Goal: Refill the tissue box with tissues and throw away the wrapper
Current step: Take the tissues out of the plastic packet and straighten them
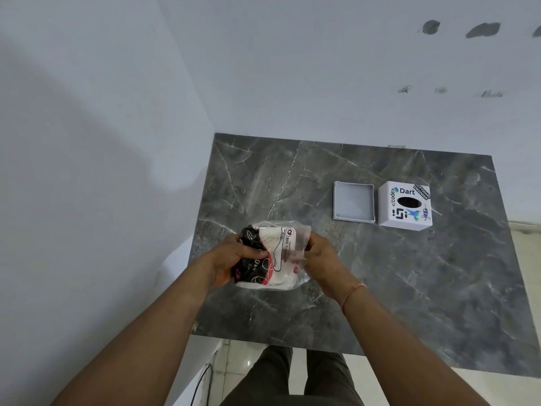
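A pack of white tissues in a clear plastic wrapper [278, 253] with black, red and white print is held just above the near left part of the table. My left hand [234, 259] grips its printed left end. My right hand [319, 256] pinches the clear plastic at its right end. A white cube tissue box [405, 205] with stickers and a dark oval hole on top stands at the far right. Its grey square base lid [353, 205] lies beside it on the left, hollow side up.
The dark grey marble table [409, 288] fits into a corner, with white walls [117, 142] to the left and behind. My legs and a pale tiled floor [231, 364] show below the near edge. A black cable [202, 382] hangs at the lower left.
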